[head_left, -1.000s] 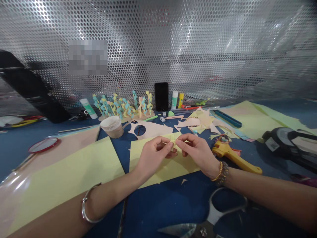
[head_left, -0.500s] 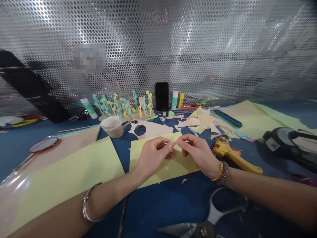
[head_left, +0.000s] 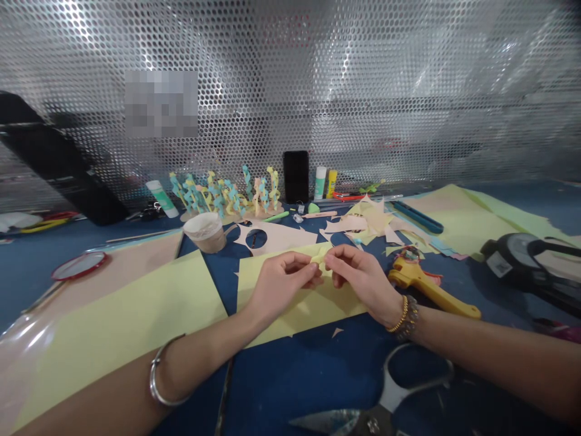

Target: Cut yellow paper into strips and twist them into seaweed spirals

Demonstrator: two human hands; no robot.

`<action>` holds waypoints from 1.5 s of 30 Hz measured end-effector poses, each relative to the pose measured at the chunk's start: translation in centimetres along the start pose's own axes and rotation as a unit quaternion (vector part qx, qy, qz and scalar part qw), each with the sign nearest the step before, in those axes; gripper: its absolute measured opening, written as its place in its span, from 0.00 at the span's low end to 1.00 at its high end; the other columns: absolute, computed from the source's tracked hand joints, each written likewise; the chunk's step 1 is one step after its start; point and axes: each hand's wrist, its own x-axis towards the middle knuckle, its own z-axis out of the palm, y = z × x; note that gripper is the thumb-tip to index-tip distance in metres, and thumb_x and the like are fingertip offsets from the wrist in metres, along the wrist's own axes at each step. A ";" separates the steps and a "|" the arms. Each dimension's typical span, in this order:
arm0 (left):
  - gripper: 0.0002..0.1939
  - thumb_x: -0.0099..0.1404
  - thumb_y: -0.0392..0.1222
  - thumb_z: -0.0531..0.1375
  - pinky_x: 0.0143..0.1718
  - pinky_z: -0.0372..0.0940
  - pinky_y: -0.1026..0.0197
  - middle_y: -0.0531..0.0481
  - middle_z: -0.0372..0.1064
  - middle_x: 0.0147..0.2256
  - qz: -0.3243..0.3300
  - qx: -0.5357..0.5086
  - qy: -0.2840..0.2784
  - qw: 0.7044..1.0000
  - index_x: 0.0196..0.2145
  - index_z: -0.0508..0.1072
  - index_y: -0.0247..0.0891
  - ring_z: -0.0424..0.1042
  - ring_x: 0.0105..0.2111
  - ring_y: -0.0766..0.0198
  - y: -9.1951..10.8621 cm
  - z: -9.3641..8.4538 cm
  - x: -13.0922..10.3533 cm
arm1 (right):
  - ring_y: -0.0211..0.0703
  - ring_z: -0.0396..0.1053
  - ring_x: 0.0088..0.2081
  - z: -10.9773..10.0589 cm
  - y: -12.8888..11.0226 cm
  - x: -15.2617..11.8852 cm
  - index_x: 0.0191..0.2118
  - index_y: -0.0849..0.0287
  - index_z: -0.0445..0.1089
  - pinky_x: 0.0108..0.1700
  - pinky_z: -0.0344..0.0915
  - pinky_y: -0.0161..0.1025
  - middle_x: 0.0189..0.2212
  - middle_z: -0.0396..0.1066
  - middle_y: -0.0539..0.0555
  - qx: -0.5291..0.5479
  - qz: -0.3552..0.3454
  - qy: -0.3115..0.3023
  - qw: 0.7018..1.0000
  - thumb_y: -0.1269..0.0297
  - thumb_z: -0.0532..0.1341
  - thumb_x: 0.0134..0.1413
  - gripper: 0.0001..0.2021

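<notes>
Between my fingertips is a small piece of yellow paper [head_left: 320,257], partly hidden by the fingers. My left hand [head_left: 287,280] pinches it from the left with thumb and forefinger. From the right, my right hand [head_left: 356,275] closes its thumb and forefinger at the piece's other side. Beneath both hands lies a sheet of yellow paper [head_left: 281,321] on the blue table. Close behind it is a pale pink paper scrap [head_left: 290,237] with a round hole cut out.
Large scissors [head_left: 393,396] lie at the front right. A yellow-handled tool [head_left: 438,293] and a black device [head_left: 535,260] are farther right. Behind stand a paper cup [head_left: 206,233], curled paper strips [head_left: 227,194], a phone [head_left: 296,175] and a glue stick [head_left: 320,183]. Paper sheets [head_left: 131,309] cover the left.
The fingertips have shifted slightly, and the gap between my two hands is a little wider. The small yellow piece now sits at a different angle. The other things stay put.
</notes>
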 end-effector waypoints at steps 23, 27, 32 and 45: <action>0.06 0.58 0.39 0.61 0.36 0.68 0.63 0.49 0.74 0.30 0.022 0.011 -0.026 0.999 0.33 0.72 0.34 0.74 0.30 0.64 -0.4 0.0 0.1 | 0.31 0.58 0.20 -0.1 0.4 0.2 0.30 0.61 0.67 0.25 0.55 0.32 0.17 0.63 0.45 0.024 0.007 0.008 1.000 0.54 0.61 0.50 0.13; 0.07 0.58 0.41 0.62 0.33 0.67 0.64 0.50 0.73 0.26 0.027 0.026 -0.025 0.999 0.30 0.70 0.34 0.73 0.28 0.65 -0.5 -0.1 0.1 | 0.31 0.58 0.20 0.0 0.3 0.3 0.29 0.61 0.67 0.26 0.55 0.32 0.16 0.62 0.45 0.021 0.015 0.003 1.000 0.54 0.61 0.50 0.13; 0.08 0.59 0.42 0.60 0.28 0.66 0.66 0.52 0.71 0.22 0.029 0.024 -0.018 0.999 0.28 0.70 0.34 0.70 0.24 0.68 -0.4 -0.2 0.1 | 0.31 0.59 0.20 -0.1 0.1 0.1 0.29 0.61 0.66 0.25 0.56 0.32 0.17 0.62 0.45 0.014 0.018 -0.007 1.000 0.54 0.61 0.51 0.13; 0.13 0.63 0.47 0.56 0.28 0.67 0.66 0.52 0.70 0.24 0.021 0.017 -0.038 0.999 0.27 0.70 0.35 0.71 0.23 0.67 -0.4 -0.3 0.2 | 0.30 0.59 0.20 0.0 0.0 0.1 0.28 0.61 0.67 0.24 0.57 0.31 0.19 0.62 0.45 -0.022 0.005 -0.008 1.000 0.56 0.62 0.48 0.12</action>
